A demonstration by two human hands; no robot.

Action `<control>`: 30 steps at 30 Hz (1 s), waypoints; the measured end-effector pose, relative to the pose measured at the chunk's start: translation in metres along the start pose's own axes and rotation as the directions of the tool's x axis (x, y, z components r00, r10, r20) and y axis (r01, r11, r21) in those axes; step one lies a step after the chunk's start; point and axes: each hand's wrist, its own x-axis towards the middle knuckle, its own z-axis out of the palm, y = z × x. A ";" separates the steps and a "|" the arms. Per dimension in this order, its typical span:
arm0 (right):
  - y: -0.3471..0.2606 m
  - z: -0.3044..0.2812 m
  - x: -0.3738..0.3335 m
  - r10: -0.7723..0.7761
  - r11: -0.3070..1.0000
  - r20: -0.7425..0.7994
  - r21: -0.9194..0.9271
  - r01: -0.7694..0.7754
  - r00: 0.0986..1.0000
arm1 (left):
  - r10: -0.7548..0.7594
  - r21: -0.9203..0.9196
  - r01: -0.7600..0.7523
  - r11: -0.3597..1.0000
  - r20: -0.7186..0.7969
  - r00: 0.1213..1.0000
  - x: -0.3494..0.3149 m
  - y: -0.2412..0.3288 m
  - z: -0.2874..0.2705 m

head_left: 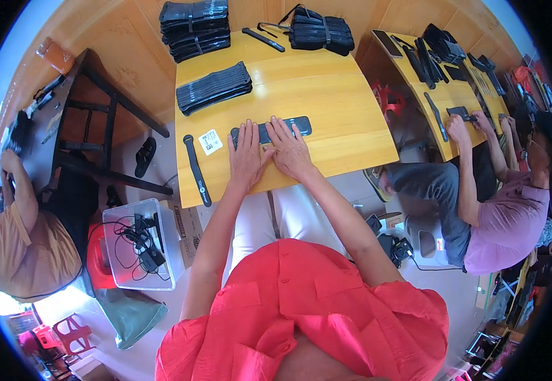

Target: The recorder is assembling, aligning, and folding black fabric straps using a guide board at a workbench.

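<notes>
A flat black strip (301,126), folded or in a sleeve by its look, lies crosswise on the yellow wooden table (345,146). My left hand (246,157) rests flat over its left part, fingers stretched out. Beside it, my right hand (290,151) presses flat on the middle, with the fingers pointing away from me; the thumbs come close together. Much of the strip is hidden under both hands. Left of them are a white printed label sheet (210,142) and a long black strap (196,170) with a loop at its far end.
Farther back lie a pile of black strips (214,87), a taller banded stack (194,28), another black bundle (321,32) and a single strap (263,39). A clear bin with cables (141,247) stands on the floor at left. Co-workers sit at tables on both sides.
</notes>
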 end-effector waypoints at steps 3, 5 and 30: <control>0.007 -0.006 0.003 0.051 0.998 0.017 0.027 -0.052 0.999 | -0.003 -0.018 0.002 1.000 -0.003 1.000 0.004 0.000 0.001; 0.014 -0.009 0.000 0.111 0.992 0.034 0.060 -0.113 0.993 | -0.004 -0.012 0.004 1.000 0.003 1.000 0.003 0.000 0.001; -0.143 -0.011 -0.025 -0.336 0.834 -0.156 0.408 0.370 0.929 | -0.905 -0.921 0.348 0.177 -0.013 0.426 -0.230 -0.027 -0.067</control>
